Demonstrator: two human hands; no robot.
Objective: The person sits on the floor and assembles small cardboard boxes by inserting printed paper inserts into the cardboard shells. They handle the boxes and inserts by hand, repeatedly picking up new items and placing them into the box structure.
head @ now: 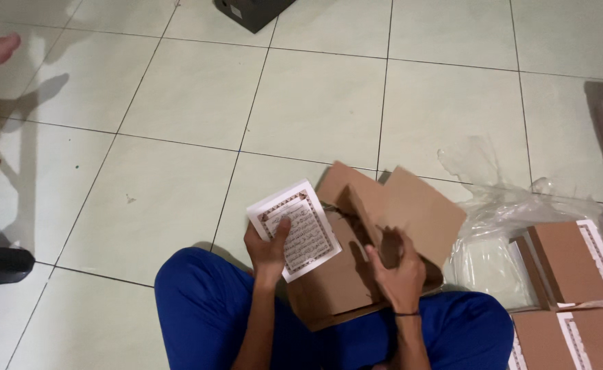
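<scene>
L hand (268, 248) clamps printed sheet stack (294, 229), R hand (399, 268) grips brown cardboard cover (390, 219) over lap.

My legs are covered in bright blue trousers (205, 308) of plain, smooth cloth with soft folds, no pattern or print on them. My forearms are bare, no sleeves reaching down to them. Around my right wrist sits a thin black band (406, 314). My left hand (267, 250) and right hand (399, 270) wear no gloves.
</scene>
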